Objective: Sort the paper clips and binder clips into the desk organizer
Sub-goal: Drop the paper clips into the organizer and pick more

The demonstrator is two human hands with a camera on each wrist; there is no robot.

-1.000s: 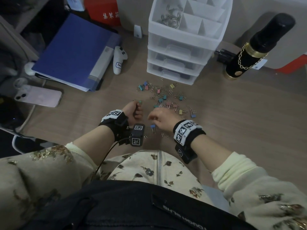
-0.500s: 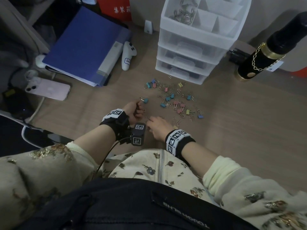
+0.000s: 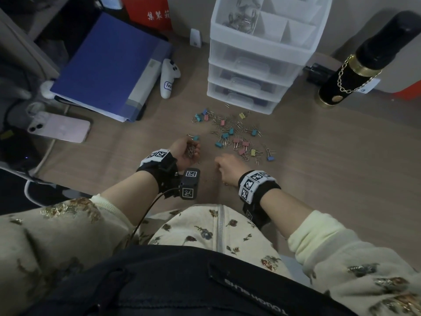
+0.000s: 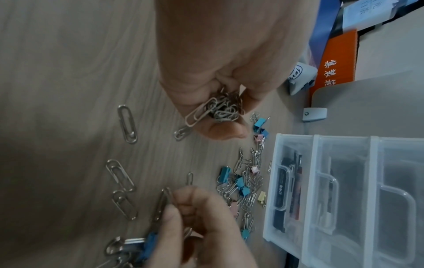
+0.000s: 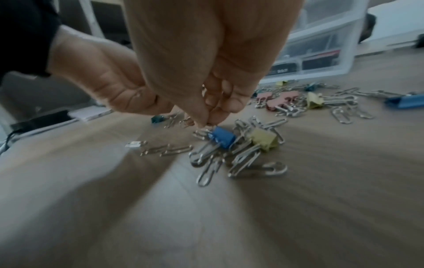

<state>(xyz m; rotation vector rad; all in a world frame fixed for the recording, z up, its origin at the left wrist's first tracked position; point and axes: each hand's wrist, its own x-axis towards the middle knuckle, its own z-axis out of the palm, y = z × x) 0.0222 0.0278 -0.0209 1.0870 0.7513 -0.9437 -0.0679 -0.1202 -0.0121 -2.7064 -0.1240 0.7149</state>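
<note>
My left hand [image 3: 187, 148] rests on the wooden desk and grips a bunch of silver paper clips [image 4: 221, 108]. Just right of it, my right hand [image 3: 224, 164] pinches a single paper clip [image 4: 164, 203] between thumb and fingertips [image 5: 206, 121], directly above a blue binder clip [image 5: 222, 136] and a yellow binder clip [image 5: 263, 139]. Beyond both hands lies a scattered pile of coloured binder clips and paper clips [image 3: 234, 137]. The clear plastic desk organizer [image 3: 262, 53] stands behind the pile, with paper clips [image 3: 241, 17] in one top compartment.
A blue folder [image 3: 109, 65], a white controller [image 3: 168, 78] and a pink phone [image 3: 59, 130] lie at the left. At the right stands a black and gold bottle [image 3: 350, 71]. Loose paper clips [image 4: 127, 125] lie near the desk's front edge.
My right hand has shifted slightly among the near clips and now pinches one paper clip. The left hand stays put with its bunch. The head view has tilted a little.
</note>
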